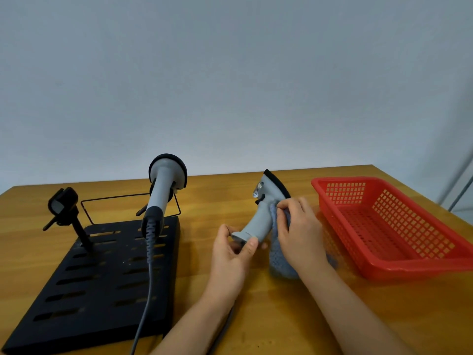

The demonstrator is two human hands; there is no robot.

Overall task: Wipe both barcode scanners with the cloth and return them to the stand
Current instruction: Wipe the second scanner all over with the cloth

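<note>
A grey barcode scanner (263, 213) with a black rim is held above the table at centre. My left hand (231, 254) pinches the base of its handle. My right hand (299, 231) presses a grey-blue cloth (277, 262) against the handle's right side, the cloth hanging down to the table. A second grey scanner (163, 190) sits in the right cradle of the black stand (97, 278), its cable trailing toward me. The stand's left cradle (62, 204) holds nothing.
A red plastic basket (399, 262) with nothing in it stands at the right of the wooden table (256, 316). A thin black wire frame (115, 198) rises behind the stand. A pale wall lies behind the table's far edge.
</note>
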